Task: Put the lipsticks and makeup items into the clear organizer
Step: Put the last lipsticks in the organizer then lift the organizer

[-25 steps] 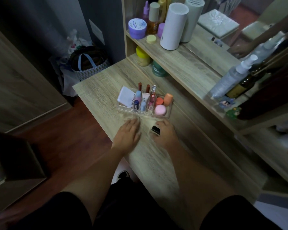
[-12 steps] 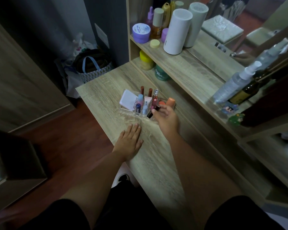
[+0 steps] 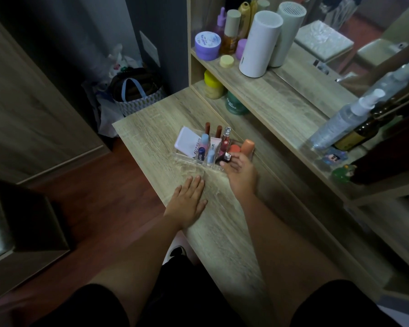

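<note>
Your right hand point(image 3: 240, 169) pinches a dark lipstick point(image 3: 224, 158) over the clear organizer point(image 3: 187, 159), apparently the last item; the organizer is nearly full. Your left hand point(image 3: 187, 204) lies flat, fingers together, on the desk point(image 3: 151, 138).

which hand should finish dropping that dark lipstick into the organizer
Right. The right hand already pinches the dark lipstick at the clear organizer's near edge. The left hand lies flat and empty on the table, short of the organizer.
</note>
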